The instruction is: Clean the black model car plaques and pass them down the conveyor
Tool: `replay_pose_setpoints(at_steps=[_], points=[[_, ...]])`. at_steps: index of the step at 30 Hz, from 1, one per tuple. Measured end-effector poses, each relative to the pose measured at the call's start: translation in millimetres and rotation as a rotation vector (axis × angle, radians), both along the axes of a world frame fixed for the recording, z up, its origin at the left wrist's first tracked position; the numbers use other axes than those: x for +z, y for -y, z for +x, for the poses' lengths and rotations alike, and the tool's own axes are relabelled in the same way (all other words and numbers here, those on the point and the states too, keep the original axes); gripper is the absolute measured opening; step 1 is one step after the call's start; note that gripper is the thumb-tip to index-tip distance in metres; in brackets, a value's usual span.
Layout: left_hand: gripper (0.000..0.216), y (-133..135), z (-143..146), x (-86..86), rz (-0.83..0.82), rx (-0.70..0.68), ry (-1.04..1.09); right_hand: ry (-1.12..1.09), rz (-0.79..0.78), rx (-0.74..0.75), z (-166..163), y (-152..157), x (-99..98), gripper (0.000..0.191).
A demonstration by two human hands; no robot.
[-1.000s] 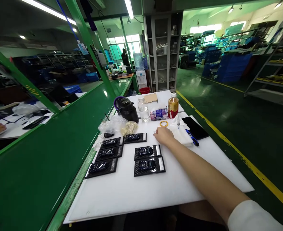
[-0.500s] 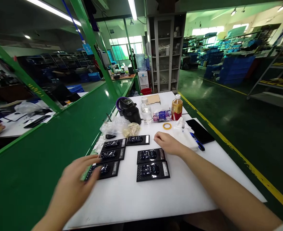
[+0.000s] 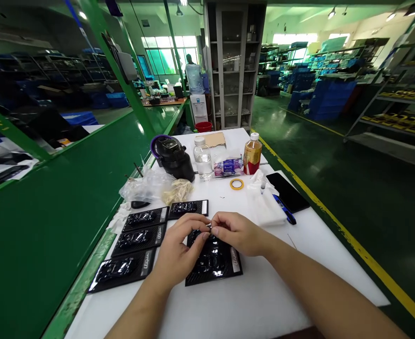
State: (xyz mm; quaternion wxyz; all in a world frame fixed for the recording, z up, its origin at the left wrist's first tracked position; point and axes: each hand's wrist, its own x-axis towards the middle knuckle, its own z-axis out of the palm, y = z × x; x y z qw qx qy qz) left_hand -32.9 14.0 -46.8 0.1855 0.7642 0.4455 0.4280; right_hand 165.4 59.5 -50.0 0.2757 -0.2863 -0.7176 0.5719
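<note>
My left hand [image 3: 179, 249] and my right hand [image 3: 241, 234] meet over two black display plates with glossy dark model cars. Both hands are closed in a pinch, fingertips almost touching above the farther plate. What they pinch, if anything, is too small to make out. The nearer model car [image 3: 212, 262] sits on its plate [image 3: 225, 275], partly behind my left hand; the farther one is mostly covered. To the left, more model cars lie in a column: a near one [image 3: 117, 268], a middle one [image 3: 134, 238] and a far one [image 3: 142, 217]. Another model car [image 3: 185, 207] rests behind my left hand.
Plastic bags [image 3: 147, 186], a black jug [image 3: 174, 157], a clear bottle [image 3: 203, 160], a tissue pack [image 3: 228, 166] and a drink bottle [image 3: 252, 154] stand farther back. A yellow tape roll [image 3: 236, 184], white cloth [image 3: 264, 207], blue cutter [image 3: 284, 209] and dark tablet [image 3: 288, 192] lie beyond my right hand.
My left hand has moved right, from the left column to the plates in the middle. My right hand has come nearer, and both now pinch together. The view has shifted slightly.
</note>
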Motion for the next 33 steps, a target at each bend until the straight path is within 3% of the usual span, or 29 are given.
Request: replay_pose_setpoints(at_steps=[3, 10, 18, 33], points=[[0.009, 0.7, -1.5, -1.4, 0.026, -0.001, -0.032, -0.028, -0.046, 0.005, -2.4, 2.8, 0.6, 0.013], [0.01, 3.2, 2.8, -0.6, 0.156, 0.153, -0.014, -0.064, -0.119, -0.091, -7.8, 6.5, 1.3, 0.012], [0.013, 1.5, 5.9, -3.4, 0.173, 0.126, -0.032, -0.035, -0.075, -0.102, -11.8, 7.3, -1.7, 0.009], [0.014, 1.2, 8.1, 0.4, -0.188, 0.095, -0.015, 0.009, 0.065, -0.244, -13.2, 8.5, -1.5, 0.007]])
